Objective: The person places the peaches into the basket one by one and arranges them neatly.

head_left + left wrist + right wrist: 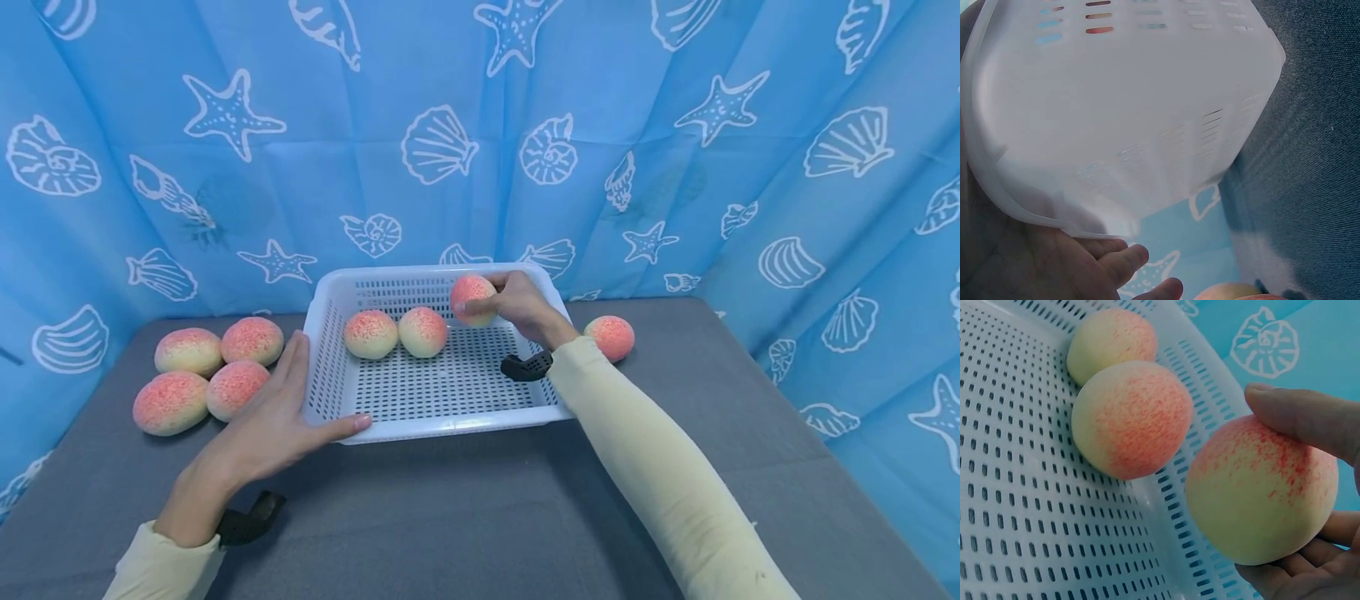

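My right hand (525,308) pinches a red-and-yellow peach (472,300) between thumb and fingers, over the back of the white plastic basket (450,427). In the right wrist view, this held peach (1263,494) is beside the basket's perforated wall. Two other peaches (371,335) (423,332) sit side by side in the basket's back left part. My left hand (273,417) rests against the basket's front left corner, its fingers straight along the left side and its thumb across the front rim. The left wrist view shows the palm (1029,262) at the rim.
Several peaches (170,403) lie grouped on the grey tabletop (435,517), left of the basket and close to my left fingers. Another single peach (610,337) lies right of the basket, beyond my right sleeve (660,450). A blue shell-patterned curtain (337,167) hangs behind the table.
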A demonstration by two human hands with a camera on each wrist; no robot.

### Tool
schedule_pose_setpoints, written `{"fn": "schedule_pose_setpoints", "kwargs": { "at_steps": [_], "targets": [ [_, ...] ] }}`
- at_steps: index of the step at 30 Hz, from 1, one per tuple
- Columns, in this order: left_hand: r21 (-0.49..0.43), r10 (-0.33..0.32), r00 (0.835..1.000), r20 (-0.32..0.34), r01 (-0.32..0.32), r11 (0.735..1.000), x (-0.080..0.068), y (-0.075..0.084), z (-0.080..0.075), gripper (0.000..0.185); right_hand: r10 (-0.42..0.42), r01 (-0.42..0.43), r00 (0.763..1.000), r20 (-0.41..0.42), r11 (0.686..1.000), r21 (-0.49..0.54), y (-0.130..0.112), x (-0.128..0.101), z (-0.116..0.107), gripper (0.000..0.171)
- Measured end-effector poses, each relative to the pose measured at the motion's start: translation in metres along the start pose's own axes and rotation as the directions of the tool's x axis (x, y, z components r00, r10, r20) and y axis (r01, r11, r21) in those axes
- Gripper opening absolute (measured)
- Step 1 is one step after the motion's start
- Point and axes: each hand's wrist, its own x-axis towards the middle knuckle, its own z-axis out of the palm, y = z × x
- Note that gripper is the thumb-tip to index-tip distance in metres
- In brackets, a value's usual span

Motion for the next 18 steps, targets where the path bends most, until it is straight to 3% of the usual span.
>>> {"fn": "schedule_pose_setpoints", "kwargs": {
  "at_steps": [11, 18],
  "targets": [
    [0.007, -0.001, 1.0, 0.0, 0.001, 1.0, -0.0004, -0.001, 0.0005, 0.136, 0.052, -0.043, 0.994, 0.093, 0.994, -0.103, 0.0044, 0.0003, 0.0039, 0.055],
    [0.007, 0.001, 1.0, -0.001, -0.001, 1.0, -0.0005, -0.0009, 0.0006, 0.135, 0.081, -0.064, 0.99, 0.113, 0.987, -0.146, 0.0057, 0.0021, 0.007, 0.049]
  ]
}}
